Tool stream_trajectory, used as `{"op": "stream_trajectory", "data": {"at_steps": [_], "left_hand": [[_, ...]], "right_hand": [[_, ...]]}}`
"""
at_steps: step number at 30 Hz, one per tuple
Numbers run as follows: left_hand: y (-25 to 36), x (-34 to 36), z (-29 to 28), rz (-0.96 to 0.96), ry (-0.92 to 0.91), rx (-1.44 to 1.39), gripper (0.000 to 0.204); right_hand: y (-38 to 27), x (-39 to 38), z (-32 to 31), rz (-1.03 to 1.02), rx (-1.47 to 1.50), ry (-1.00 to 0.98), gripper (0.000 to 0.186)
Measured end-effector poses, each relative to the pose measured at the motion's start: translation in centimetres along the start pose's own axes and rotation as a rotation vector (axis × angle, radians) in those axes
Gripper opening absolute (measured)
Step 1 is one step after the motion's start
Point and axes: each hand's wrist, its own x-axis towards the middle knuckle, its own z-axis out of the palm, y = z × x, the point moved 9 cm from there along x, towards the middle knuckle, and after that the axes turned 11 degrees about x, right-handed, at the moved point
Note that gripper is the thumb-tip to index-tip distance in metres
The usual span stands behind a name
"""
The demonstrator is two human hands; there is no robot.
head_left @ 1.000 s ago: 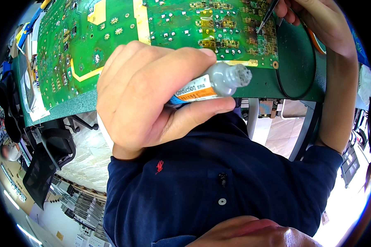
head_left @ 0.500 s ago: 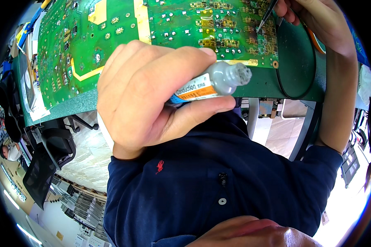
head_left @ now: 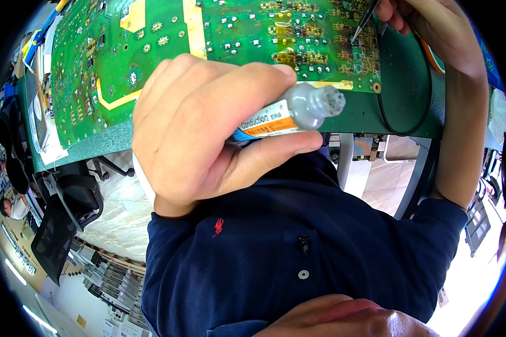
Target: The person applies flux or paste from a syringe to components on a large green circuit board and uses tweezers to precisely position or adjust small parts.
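Note:
My left hand [head_left: 191, 123] is closed round a small open bottle [head_left: 309, 106] with grey contents and a white, orange and blue label. The bottle lies tilted, its grey-crusted mouth pointing right, in front of the board's near edge. At the upper right, my right hand [head_left: 433, 28] pinches a slim black tool [head_left: 367, 18] with a pale pointed tip; whether it is tweezers or a probe I cannot tell. That tip is at the crowded right part of a large green circuit board [head_left: 152, 62], among small components. Part of the right hand is cut off by the picture's edge.
The board rests on a green-topped table [head_left: 402, 95]. A thin black cable [head_left: 380, 115] loops beside its right edge. Papers [head_left: 49, 135] lie at the left. A black office chair [head_left: 76, 196] stands beyond the table on the left, with a person [head_left: 18, 208] farther off.
Almost nothing differs. The bottle in my left hand and the tool's tip have both shifted a hair to the right.

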Motion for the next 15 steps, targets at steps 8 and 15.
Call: {"op": "stream_trajectory", "data": {"at_steps": [8, 15], "left_hand": [[0.42, 0.00, -0.07, 0.075, 0.031, 0.048, 0.065], [0.58, 0.07, 0.02, 0.141, 0.008, 0.058, 0.070]], "right_hand": [[0.16, 0.04, -0.02, -0.004, 0.043, -0.012, 0.035], [0.04, 0.05, 0.12, -0.030, 0.021, -0.044, 0.035]]}}
